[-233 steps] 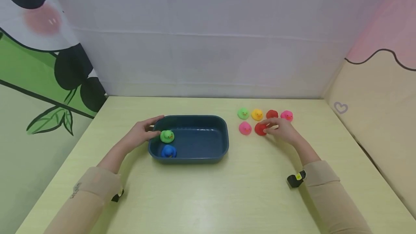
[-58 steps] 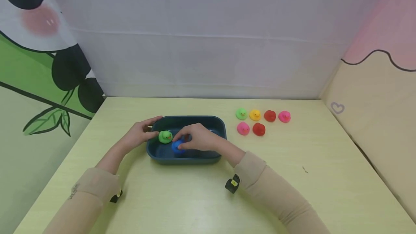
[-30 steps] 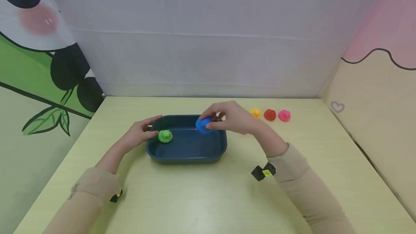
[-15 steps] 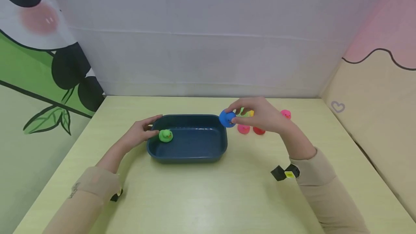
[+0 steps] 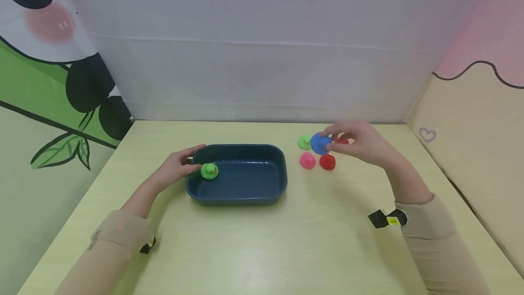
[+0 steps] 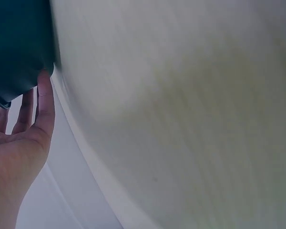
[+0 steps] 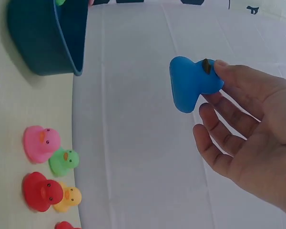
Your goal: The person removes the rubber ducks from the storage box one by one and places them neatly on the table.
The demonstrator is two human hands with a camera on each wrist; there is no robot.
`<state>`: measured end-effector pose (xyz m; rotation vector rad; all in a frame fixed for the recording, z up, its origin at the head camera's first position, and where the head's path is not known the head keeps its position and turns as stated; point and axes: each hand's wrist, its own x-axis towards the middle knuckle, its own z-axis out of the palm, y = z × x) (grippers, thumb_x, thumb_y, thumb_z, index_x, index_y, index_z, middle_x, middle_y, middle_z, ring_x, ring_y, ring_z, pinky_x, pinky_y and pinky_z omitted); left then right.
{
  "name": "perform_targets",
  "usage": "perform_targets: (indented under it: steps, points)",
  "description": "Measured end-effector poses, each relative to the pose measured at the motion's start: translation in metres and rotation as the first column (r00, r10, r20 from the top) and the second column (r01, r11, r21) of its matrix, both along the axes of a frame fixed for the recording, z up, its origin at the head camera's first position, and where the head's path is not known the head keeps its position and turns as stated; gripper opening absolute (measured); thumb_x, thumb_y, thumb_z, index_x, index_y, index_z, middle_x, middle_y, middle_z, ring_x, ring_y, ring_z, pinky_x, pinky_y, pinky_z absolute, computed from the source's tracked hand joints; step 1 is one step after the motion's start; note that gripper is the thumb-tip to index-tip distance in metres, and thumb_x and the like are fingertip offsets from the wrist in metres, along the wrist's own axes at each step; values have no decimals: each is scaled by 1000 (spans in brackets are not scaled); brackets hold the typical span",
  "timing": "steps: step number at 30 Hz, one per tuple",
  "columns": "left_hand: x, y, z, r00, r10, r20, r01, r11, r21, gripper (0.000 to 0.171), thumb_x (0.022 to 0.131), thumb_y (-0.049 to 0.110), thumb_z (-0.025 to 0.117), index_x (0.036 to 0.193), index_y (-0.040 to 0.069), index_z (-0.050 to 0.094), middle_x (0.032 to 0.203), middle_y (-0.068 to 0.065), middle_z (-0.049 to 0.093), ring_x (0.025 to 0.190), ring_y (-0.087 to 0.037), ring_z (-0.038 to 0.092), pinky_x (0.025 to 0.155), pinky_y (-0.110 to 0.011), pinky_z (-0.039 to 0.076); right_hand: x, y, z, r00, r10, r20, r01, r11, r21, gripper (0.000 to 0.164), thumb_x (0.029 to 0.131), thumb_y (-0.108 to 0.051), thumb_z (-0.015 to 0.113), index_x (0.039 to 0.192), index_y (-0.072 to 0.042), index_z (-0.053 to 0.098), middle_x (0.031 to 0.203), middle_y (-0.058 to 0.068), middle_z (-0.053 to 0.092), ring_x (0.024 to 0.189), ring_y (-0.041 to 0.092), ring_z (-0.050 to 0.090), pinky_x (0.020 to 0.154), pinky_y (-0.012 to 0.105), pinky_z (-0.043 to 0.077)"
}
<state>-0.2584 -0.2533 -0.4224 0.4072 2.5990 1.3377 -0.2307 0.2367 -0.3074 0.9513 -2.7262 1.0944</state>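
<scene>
My right hand (image 5: 364,144) pinches a blue rubber duck (image 5: 320,143) by the head between thumb and fingers, raised above a group of small rubber ducks. In the right wrist view the blue duck (image 7: 188,83) hangs clear of the table, tilted. At the left end of a dark blue rectangular basin (image 5: 245,201), my left hand (image 5: 173,170) holds the wall, thumb over the rim and fingers along the outside. A green duck (image 5: 209,171) sits inside the basin near that thumb. The left wrist view shows fingers (image 6: 46,102) against the basin's outer wall.
Right of the basin stand a light green duck (image 5: 304,142), a pink duck (image 5: 308,160) and a red duck (image 5: 327,162). Another red duck (image 5: 342,141) is partly behind my right hand. A yellow duck (image 7: 71,195) shows in the right wrist view. A white cloth wall (image 5: 262,76) closes the back.
My right hand took the blue duck from the basin, lifted it over the right rim and carried it right above the other ducks. The left hand and basin have stayed put.
</scene>
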Motion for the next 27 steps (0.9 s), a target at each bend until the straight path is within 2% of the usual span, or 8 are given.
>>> perform_targets:
  steps: [3,6,11,15,20,24,27]
  points:
    - [0,-1,0,1000,-7,-3,6,1000,-11,62,91,25,63,147,20,35,142,-19,42,118,-35,51,77,-34,52,-2,12,-8,999,-30,-16,30,999,-15,25,85,-18,71,111,-16,69,100,-2,65,88,15,57,78,21,51]
    - [-1,-2,1,1000,-12,22,12,1000,-19,63,91,29,63,147,23,34,144,-18,40,122,-36,49,84,-41,52,-2,23,-15,997,-78,-7,77,997,-27,26,85,-18,71,111,-14,69,100,1,65,88,15,57,77,20,51]
    - [-1,-4,4,997,-43,57,45,998,-43,68,91,36,62,149,29,28,152,-14,30,129,-36,44,93,-50,46,-1,40,-27,988,-152,7,152,988,2,28,87,-19,69,114,-13,67,101,2,66,87,15,59,75,18,50]
    - [0,-8,5,997,-66,45,68,997,-40,70,91,35,63,149,35,24,155,-10,24,131,-39,40,99,-53,40,-2,51,-44,978,-205,29,205,979,7,29,87,-20,69,115,-14,67,101,2,67,87,17,60,76,16,49]
    - [2,-15,5,996,-76,43,77,997,-26,72,91,32,63,150,35,22,154,-11,25,134,-40,35,103,-57,34,-4,61,-65,975,-219,32,219,975,-22,30,87,-21,68,115,-10,67,99,5,66,87,16,59,76,13,49]
    - [5,-18,5,995,-92,44,92,996,5,72,90,29,64,149,36,23,154,-9,27,134,-39,36,104,-56,34,-7,67,-78,974,-228,19,228,973,-41,29,87,-16,69,112,-3,66,99,9,65,86,8,57,76,10,48]
    - [7,-19,4,995,-97,40,96,995,17,72,90,27,64,148,37,24,154,-8,27,134,-38,36,103,-55,35,-10,70,-87,966,-253,46,255,966,-44,30,87,-17,69,113,-2,66,99,11,65,87,9,56,75,10,47]
